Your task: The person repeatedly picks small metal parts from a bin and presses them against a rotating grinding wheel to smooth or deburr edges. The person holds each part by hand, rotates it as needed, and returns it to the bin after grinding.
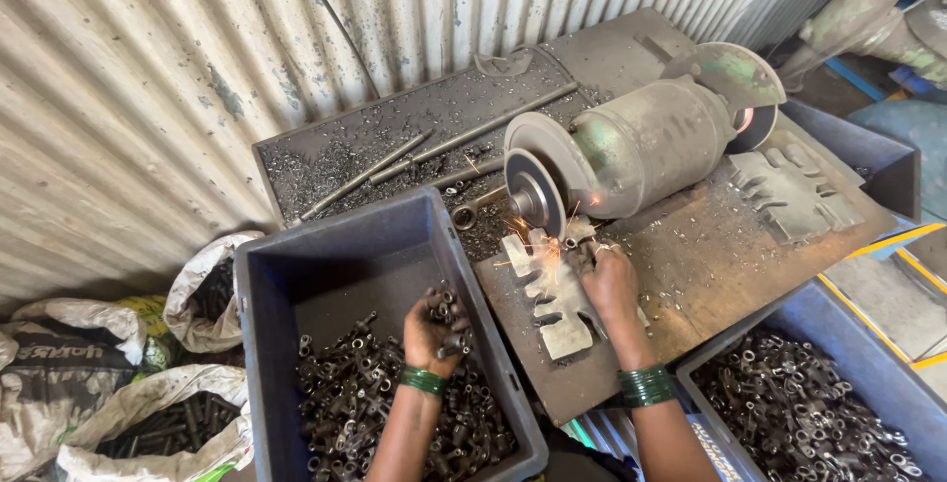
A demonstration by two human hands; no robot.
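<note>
Right hand (610, 280) hides its part against the sparking grinding wheel (534, 196).

I count two hands: my left hand (436, 329) and my right hand (610, 283). There are two blue bins, the left bin (340, 255) and the right bin (789, 329), each with small metal parts too many to count. One grinder (641, 147) with two wheels, the near wheel (533, 196) and the far wheel (745, 119). Two toothed plates, one (552, 290) by my hands, one (794, 191) farther off. Three long rods (434, 151) lie on the desk (710, 255). Three sacks (202, 290) sit at left.
</note>
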